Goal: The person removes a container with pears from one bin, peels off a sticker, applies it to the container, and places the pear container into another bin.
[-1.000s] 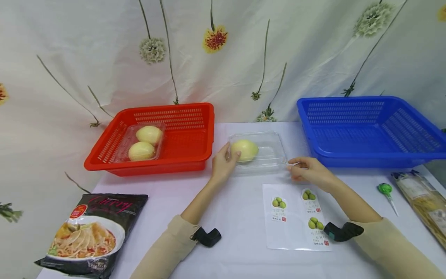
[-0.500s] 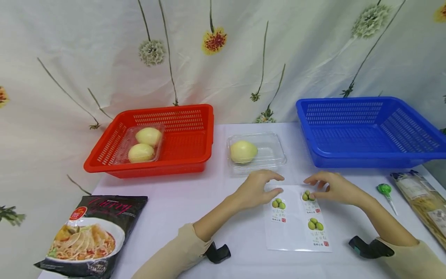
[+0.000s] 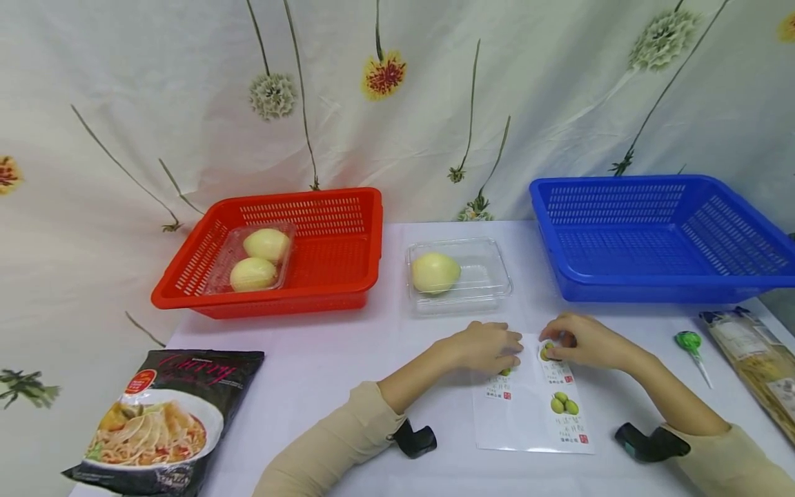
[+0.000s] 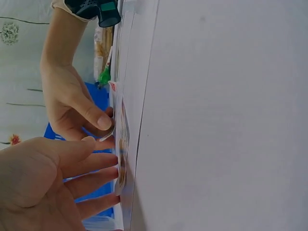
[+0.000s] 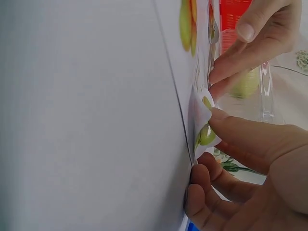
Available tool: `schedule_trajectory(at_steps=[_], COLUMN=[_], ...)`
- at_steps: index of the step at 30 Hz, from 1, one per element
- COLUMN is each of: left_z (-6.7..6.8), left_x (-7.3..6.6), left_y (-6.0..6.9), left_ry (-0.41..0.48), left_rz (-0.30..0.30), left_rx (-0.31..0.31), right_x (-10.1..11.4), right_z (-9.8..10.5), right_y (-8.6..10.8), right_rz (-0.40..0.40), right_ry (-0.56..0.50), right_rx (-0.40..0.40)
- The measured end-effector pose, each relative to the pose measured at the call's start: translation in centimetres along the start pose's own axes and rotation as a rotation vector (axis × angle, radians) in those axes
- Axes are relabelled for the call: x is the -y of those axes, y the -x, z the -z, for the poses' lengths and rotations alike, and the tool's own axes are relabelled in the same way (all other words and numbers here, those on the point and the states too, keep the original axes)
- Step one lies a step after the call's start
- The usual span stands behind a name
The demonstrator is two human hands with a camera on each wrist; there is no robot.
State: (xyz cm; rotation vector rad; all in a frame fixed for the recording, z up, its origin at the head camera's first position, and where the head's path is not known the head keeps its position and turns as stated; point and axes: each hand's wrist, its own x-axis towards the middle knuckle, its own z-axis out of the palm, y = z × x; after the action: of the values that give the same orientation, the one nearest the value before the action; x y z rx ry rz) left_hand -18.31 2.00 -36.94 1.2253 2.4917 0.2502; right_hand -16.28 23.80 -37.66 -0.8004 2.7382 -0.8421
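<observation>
A white sheet (image 3: 518, 424) with several fruit-printed stickers lies on the table. My right hand (image 3: 586, 340) pinches the top end of the upper right sticker (image 5: 206, 134) between thumb and finger; in the right wrist view that end curls up off the sheet. My left hand (image 3: 484, 347) rests its extended fingertips on the sheet's upper left part, partly covering another sticker (image 3: 498, 388). A third sticker (image 3: 566, 414) lies flat at the lower right. Behind the sheet stands a clear plastic box (image 3: 484, 276) with one pale yellow-green fruit (image 3: 436, 272) inside.
At the back left, a red basket (image 3: 329, 293) contains a clear box with two pale fruits (image 3: 253, 274). A blue basket (image 3: 658, 279) stands at the back right. Noodle packet (image 3: 164, 421) lies front left; a green lollipop (image 3: 688, 340) and a long food packet (image 3: 754, 366) lie right.
Both hands have left the clear box and come down to the sheet. The left hand now touches the sheet, and the right has taken hold of the upper right sticker's top end.
</observation>
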Motion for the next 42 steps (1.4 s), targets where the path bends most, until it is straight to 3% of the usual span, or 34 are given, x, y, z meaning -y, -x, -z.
schedule_trajectory(at_steps=[9, 14, 21, 26, 28, 31, 34, 37, 42], left_z=[-0.4, -0.5, -0.5, -0.2, 0.3, 1.5, 3.1, 4.6, 6.4], left_x=[-0.6, -0.8, -0.8, -0.3, 0.0, 0.6, 1.4, 2.6, 4.9], left_y=[0.0, 0.0, 0.0, 0.2, 0.4, 1.1, 2.2, 3.2, 4.1], left_ry=[-0.077, -0.081, -0.063, -0.022, 0.008, 0.084, 0.195, 0.263, 0.261], left_rz=[0.046, 0.067, 0.072, 0.032, -0.01, -0.075, -0.101, -0.072, 0.065], left_rx=[0.027, 0.04, 0.047, 0.03, -0.035, -0.204, -0.367, -0.508, -0.781], right_x=[0.3, 0.7, 2.1, 4.3, 5.2, 6.2, 6.8, 6.8, 6.4], right_z=[0.4, 2.0, 4.8, 6.6, 7.1, 7.8, 8.2, 8.6, 8.6], right_y=[0.3, 1.2, 2.5, 1.1, -0.2, -2.6, -5.3, -8.0, -12.0], right_rz=[-0.001, 0.057, 0.105, 0.166, 0.178, 0.174, 0.165, 0.175, 0.199], right_ry=[0.012, 0.006, 0.09, 0.133, 0.137, 0.116, 0.082, 0.064, 0.054], right_rx=[-0.003, -0.037, -0.214, -0.29, -0.281, -0.238, -0.196, -0.156, -0.043])
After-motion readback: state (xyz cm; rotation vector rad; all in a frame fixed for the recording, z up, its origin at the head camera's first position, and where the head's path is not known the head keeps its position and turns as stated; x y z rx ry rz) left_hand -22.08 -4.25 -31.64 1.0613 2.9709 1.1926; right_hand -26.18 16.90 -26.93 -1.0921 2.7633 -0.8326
